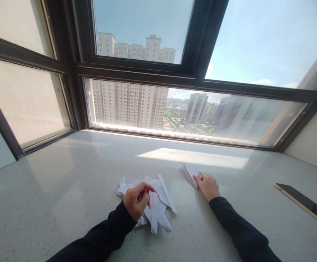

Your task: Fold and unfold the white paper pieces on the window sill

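A right hand [209,185] pinches a folded white paper [191,174] on a sunlit, speckled sill [51,189], while the left hand [136,200], loosely curled, is poised over, perhaps touching, a heap of folded papers [161,214]

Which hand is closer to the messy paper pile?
Left. The left hand is over the paper pile; the right hand is to its right, touching separate folded paper.

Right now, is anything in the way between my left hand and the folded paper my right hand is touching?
Yes, the paper pile: its right part lies between your left hand and the folded paper. Nothing else visible blocks the way.
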`<state>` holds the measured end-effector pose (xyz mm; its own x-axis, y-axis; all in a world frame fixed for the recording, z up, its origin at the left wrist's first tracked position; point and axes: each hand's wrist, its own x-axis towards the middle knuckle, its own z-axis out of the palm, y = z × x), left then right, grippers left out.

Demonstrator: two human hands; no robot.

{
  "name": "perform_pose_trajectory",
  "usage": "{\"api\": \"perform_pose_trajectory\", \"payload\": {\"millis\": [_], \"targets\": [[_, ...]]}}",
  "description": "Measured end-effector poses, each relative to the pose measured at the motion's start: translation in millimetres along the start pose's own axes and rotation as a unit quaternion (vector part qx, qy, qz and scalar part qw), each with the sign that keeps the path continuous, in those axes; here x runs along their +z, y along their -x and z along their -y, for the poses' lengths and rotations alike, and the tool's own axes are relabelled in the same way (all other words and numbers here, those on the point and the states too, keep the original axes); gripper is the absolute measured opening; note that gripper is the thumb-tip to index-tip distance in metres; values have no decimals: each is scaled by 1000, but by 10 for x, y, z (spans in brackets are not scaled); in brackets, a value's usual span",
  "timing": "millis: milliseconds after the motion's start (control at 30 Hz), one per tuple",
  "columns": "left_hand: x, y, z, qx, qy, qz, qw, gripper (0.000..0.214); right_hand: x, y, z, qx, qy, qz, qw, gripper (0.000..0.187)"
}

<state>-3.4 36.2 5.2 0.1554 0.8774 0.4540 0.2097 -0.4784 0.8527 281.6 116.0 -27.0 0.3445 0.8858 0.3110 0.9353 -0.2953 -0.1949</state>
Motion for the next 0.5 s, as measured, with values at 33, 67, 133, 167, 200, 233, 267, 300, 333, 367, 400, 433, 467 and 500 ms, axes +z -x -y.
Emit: {"api": "perform_pose_trajectory", "payload": {"millis": [33, 67, 133, 167, 200, 233, 267, 300, 333, 367, 400, 433, 467, 500], "targets": [[-18, -16, 11, -1, -2, -11, 1000, 21, -4, -3, -1, 3, -8, -7, 1000, 38], [-38, -35, 27, -3, -1, -22, 1000, 20, -16, -6, 0, 6, -16, -16, 1000, 39], [-72, -73, 67, -12, 9, -45, 999, 20, -65, -2, 9, 13, -31, -39, 999, 39], [-86, -91, 90, -19, 17, -54, 998, 21, -101, 6, 21, 15, -37, -53, 998, 40], [-96, -107, 112, -26, 26, -63, 997, 21, -141, 23, 40, 16, -43, -67, 997, 40], [-103, -119, 135, -33, 34, -69, 996, 20, -183, 50, 69, 14, -47, -79, 996, 40], [-107, -129, 156, -40, 41, -74, 996, 20, -222, 90, 109, 4, -55, -89, 995, 40], [-109, -135, 175, -46, 47, -77, 995, 20, -257, 144, 161, -17, -70, -95, 993, 39], [-110, -139, 192, -50, 53, -77, 994, 20, -283, 214, 224, -46, -87, -95, 991, 38], [-111, -141, 208, -53, 58, -77, 994, 20, -300, 297, 295, -95, -120, -88, 984, 38], [-113, -142, 221, -54, 62, -75, 994, 20, -308, 391, 373, -143, -152, -75, 975, 38], [-115, -142, 231, -53, 65, -71, 994, 20, -308, 491, 451, -184, -172, -49, 967, 39], [-119, -142, 239, -52, 66, -65, 994, 21, -303, 592, 527, -215, -186, -16, 959, 40], [-122, -142, 245, -48, 64, -58, 995, 21, -296, 687, 596, -232, -192, 10, 954, 43]]}}
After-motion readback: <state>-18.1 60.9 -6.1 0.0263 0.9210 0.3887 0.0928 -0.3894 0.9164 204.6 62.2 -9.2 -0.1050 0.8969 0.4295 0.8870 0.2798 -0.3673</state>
